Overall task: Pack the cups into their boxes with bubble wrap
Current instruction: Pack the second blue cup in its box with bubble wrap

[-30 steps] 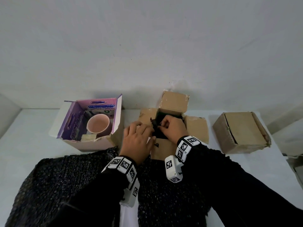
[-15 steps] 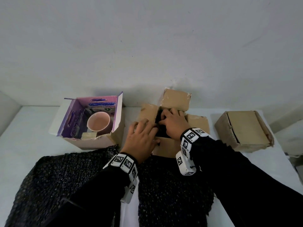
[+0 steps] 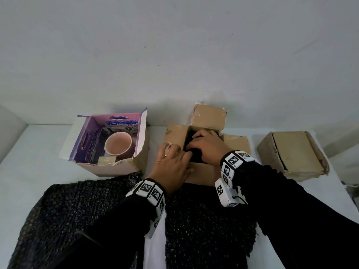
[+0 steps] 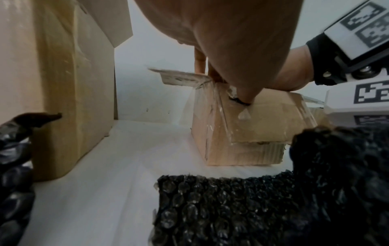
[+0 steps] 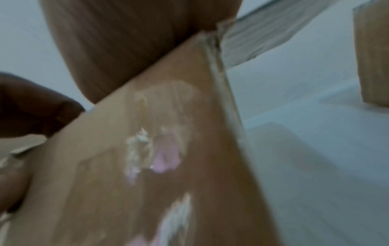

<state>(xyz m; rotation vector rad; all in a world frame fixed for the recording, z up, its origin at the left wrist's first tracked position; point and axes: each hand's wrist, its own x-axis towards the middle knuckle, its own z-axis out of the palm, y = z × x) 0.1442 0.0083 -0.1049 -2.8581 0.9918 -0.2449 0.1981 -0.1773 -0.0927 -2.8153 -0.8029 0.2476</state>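
A brown cardboard box (image 3: pixel 202 174) stands in the middle of the table with its flaps spread. My right hand (image 3: pixel 206 146) reaches into its mouth, fingers curled over a black bubble-wrap bundle (image 3: pixel 196 159) that sits inside. What the bundle contains is hidden. My left hand (image 3: pixel 173 164) lies flat on the box's left flap, fingertips at the opening. In the left wrist view my left hand (image 4: pixel 231 41) presses its thumb on the near edge of the box (image 4: pixel 252 133). A pink cup (image 3: pixel 118 145) stands unwrapped in the purple box (image 3: pixel 85 133) to the left.
A closed brown box (image 3: pixel 293 152) sits at the right. Two black bubble-wrap sheets (image 3: pixel 77 220) (image 3: pixel 204 220) lie on the white table in front of me. A wall rises right behind the boxes. The right wrist view is blurred and shows mostly a cardboard flap (image 5: pixel 168 149).
My right hand has moved forward and down into the box, taking the black bundle from the mouth to inside. My left hand slid forward along the left flap.
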